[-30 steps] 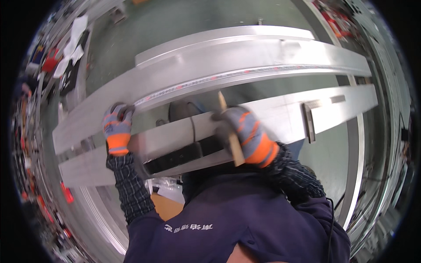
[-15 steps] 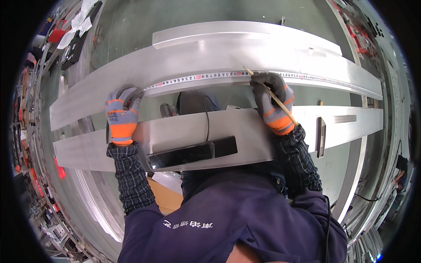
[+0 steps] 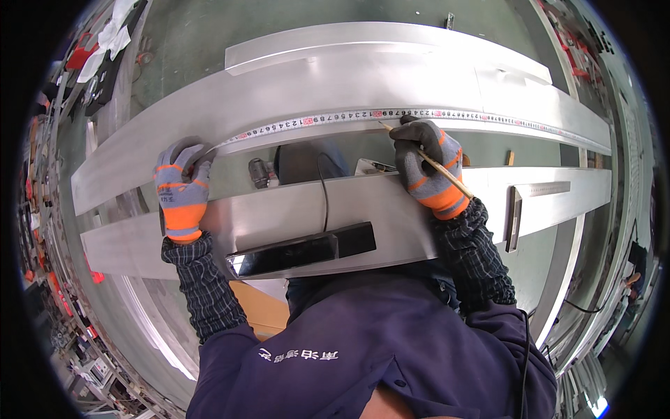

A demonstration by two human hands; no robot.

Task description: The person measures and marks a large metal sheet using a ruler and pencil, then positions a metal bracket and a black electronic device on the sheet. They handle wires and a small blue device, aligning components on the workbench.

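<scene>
A long silvery metal profile [image 3: 279, 91] lies crosswise in front of me. Along its near edge runs a white tape measure [image 3: 328, 119], stretched out to the right. My left hand [image 3: 185, 185], in a grey glove with orange bands, is closed at the tape's left end; the glove hides what part of the tape it grips. My right hand [image 3: 429, 164], gloved alike, has its fingers curled round a thin wooden pencil [image 3: 445, 172] and touches the tape's near edge. The pencil slants, its tip pointing left just below the tape.
A second metal profile [image 3: 398, 216] lies nearer me, bearing a glossy black box-like device [image 3: 300, 253] with a cable. A try square [image 3: 515, 216] rests on its right part. A narrower metal strip [image 3: 335, 38] lies at the far side. A dark power tool [image 3: 259, 173] shows between the profiles.
My left hand has shifted slightly left and nearer me. The pencil's tip has dropped from over the tape to just below its near edge, still in my right hand.
</scene>
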